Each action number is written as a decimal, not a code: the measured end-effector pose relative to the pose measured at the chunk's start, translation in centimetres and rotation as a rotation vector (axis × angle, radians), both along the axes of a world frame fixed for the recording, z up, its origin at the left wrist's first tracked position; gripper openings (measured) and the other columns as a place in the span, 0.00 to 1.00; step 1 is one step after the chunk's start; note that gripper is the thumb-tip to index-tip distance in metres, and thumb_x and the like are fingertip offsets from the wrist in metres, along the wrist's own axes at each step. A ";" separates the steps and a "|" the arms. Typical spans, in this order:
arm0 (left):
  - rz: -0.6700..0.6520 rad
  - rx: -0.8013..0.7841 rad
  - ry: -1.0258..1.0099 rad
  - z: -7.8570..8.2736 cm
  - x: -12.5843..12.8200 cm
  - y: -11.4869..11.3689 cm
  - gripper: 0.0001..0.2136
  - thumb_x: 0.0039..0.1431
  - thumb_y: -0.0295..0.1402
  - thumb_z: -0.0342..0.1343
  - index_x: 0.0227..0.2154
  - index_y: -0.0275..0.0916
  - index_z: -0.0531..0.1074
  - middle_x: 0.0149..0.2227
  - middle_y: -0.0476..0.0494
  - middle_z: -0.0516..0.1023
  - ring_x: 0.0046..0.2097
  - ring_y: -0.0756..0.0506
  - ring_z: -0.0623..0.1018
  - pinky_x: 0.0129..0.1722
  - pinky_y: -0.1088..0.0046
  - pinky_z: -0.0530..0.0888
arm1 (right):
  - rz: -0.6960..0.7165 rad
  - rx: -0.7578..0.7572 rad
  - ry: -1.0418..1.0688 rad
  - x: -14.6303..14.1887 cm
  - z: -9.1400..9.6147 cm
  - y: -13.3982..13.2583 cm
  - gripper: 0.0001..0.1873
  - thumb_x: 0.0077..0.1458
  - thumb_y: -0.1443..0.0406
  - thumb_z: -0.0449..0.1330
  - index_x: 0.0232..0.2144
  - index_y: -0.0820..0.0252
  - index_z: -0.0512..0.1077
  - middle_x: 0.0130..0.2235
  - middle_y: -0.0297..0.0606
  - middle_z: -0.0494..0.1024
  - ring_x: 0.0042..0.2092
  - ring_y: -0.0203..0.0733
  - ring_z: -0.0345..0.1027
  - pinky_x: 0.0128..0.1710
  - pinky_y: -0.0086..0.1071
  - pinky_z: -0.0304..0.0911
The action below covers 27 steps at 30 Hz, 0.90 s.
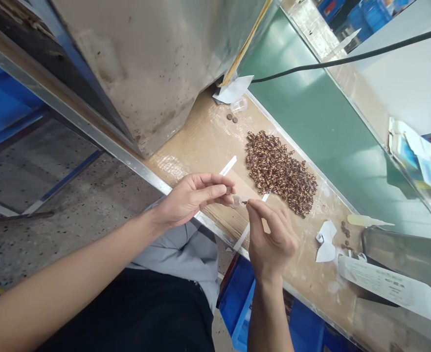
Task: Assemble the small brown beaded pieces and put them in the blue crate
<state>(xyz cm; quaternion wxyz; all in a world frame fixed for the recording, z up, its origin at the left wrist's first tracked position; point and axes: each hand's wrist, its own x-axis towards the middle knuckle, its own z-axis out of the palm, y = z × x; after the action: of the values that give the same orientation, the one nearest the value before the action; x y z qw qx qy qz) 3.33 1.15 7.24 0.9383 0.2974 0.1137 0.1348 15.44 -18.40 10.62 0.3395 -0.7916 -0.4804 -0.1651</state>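
Metal box stands over the table's left end. Left hand is above the near edge, thumb and fingers pinching a small clear piece; the piece is in the air, between the hands, just in from the near edge. Two brown discs, white paper and a clear cup lie toward the far left corner. Right hand pinches a tiny dark bit right beside the clear piece, thumb against index finger; contact between bit and piece too small to tell. Heap of brown-and-gold parts sits along the far edge, beyond the right hand. Toward the right end: crumpled white scrap, loose brown discs, pale dropper bottle near the far edge, and a labelled white bottle, tilted.
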 end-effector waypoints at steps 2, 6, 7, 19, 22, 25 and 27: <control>0.000 -0.005 -0.009 0.0 0.0 0.0 0.11 0.68 0.36 0.81 0.48 0.38 0.93 0.47 0.41 0.92 0.43 0.47 0.91 0.56 0.67 0.88 | 0.015 -0.005 -0.008 0.0 0.1 0.0 0.09 0.78 0.71 0.72 0.51 0.50 0.88 0.47 0.37 0.93 0.44 0.49 0.88 0.48 0.44 0.81; 0.011 -0.012 -0.009 -0.1 0.0 -0.1 0.10 0.69 0.36 0.81 0.48 0.38 0.94 0.46 0.42 0.92 0.43 0.47 0.91 0.55 0.67 0.88 | 0.035 -0.003 -0.010 0.1 0.1 -0.1 0.11 0.77 0.72 0.72 0.52 0.49 0.88 0.47 0.36 0.93 0.43 0.49 0.87 0.48 0.44 0.80; 0.011 -0.011 -0.007 -0.1 0.0 -0.1 0.10 0.69 0.36 0.81 0.48 0.38 0.94 0.46 0.41 0.92 0.43 0.46 0.91 0.56 0.66 0.88 | 0.036 0.000 -0.011 0.1 0.1 -0.1 0.12 0.77 0.72 0.72 0.52 0.49 0.88 0.47 0.36 0.93 0.44 0.49 0.87 0.48 0.44 0.80; -0.010 0.013 -0.010 -0.5 0.0 -0.1 0.11 0.69 0.35 0.81 0.50 0.38 0.94 0.47 0.40 0.94 0.47 0.45 0.92 0.60 0.65 0.87 | 0.049 0.014 -0.053 0.1 -0.1 0.1 0.14 0.75 0.76 0.73 0.51 0.51 0.88 0.47 0.36 0.93 0.44 0.46 0.87 0.48 0.40 0.80; -0.012 0.006 -0.007 -0.5 0.0 -0.1 0.11 0.68 0.34 0.81 0.50 0.38 0.94 0.48 0.40 0.94 0.46 0.45 0.92 0.59 0.67 0.87 | 0.055 0.018 -0.051 0.0 -0.1 0.1 0.15 0.75 0.77 0.72 0.52 0.52 0.87 0.47 0.36 0.93 0.44 0.46 0.87 0.49 0.39 0.79; -0.009 -0.008 -0.009 -0.4 0.0 0.0 0.11 0.69 0.34 0.81 0.50 0.38 0.94 0.49 0.41 0.94 0.46 0.46 0.92 0.58 0.68 0.88 | 0.049 0.024 -0.057 0.0 -0.2 0.0 0.15 0.74 0.77 0.72 0.51 0.52 0.88 0.47 0.36 0.93 0.44 0.46 0.87 0.49 0.39 0.79; -0.007 -0.019 -0.013 -0.4 0.0 0.0 0.11 0.68 0.33 0.81 0.50 0.38 0.93 0.48 0.42 0.93 0.45 0.47 0.92 0.57 0.68 0.88 | 0.050 0.024 -0.057 0.0 -0.2 0.0 0.15 0.74 0.77 0.72 0.51 0.52 0.88 0.46 0.36 0.93 0.44 0.46 0.87 0.48 0.39 0.79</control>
<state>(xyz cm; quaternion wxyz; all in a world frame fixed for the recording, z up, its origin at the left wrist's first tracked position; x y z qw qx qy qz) 3.35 1.14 6.83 0.9423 0.2879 0.1078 0.1324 15.41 -18.38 10.40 0.3394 -0.7701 -0.5075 -0.1847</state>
